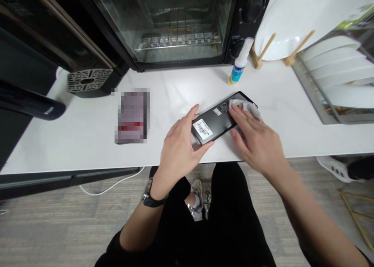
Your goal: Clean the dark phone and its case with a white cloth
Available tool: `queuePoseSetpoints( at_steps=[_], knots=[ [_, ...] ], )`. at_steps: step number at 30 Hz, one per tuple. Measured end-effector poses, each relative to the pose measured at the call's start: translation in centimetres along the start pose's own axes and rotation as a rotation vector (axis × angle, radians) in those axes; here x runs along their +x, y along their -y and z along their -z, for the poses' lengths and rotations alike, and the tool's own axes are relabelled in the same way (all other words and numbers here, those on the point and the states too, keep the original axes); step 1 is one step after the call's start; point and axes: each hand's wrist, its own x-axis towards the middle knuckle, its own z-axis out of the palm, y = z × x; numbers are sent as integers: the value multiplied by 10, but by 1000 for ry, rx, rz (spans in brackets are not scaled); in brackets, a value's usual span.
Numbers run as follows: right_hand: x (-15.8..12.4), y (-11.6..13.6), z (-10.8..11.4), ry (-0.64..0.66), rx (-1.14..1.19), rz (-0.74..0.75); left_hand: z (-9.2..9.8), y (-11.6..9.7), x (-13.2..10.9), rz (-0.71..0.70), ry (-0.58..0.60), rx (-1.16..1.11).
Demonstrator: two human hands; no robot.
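A dark smartphone [221, 121] lies back up on the white counter, slanting up to the right, with a white barcode label and a smaller sticker on it. My left hand [180, 144] grips its lower left end between thumb and fingers. At the camera end, my right hand [255, 138] presses a crumpled white cloth or tissue [251, 109] onto the phone's back, fingers over it. Behind the phone stands a small spray bottle [239, 66] with a white cap and blue label. To the left lies a pixelated rectangular item [133, 115], its details obscured.
A black toaster oven [181, 62] stands at the back of the counter [87, 142]. Left of it is a dark machine with a drip grille [89, 81]. On the right are a large white plate [280, 25] on a wooden stand and a metal rack [309, 91] holding white dishes.
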Motion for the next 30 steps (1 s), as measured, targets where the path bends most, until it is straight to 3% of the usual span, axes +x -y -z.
queuePoseSetpoints(
  at_steps=[3, 9, 16, 19, 24, 30],
  knots=[
    [16, -10, -7, -59, -77, -80, 1, 0, 0, 7, 6, 7],
    [30, 8, -23, -76, -74, -112, 4, 1, -1, 18, 8, -20],
    [22, 8, -7, -127, 43, -95, 1, 2, -1, 32, 1, 7],
    [16, 5, -8, -190, -18, -168, 0, 3, -1, 30, 2, 2],
    [12, 1, -14, -147, -50, -235, 0, 4, -1, 37, 0, -9],
    [16, -15, 1, -139, -97, -377, 1, 5, -2, 27, 9, -22]
  ],
)
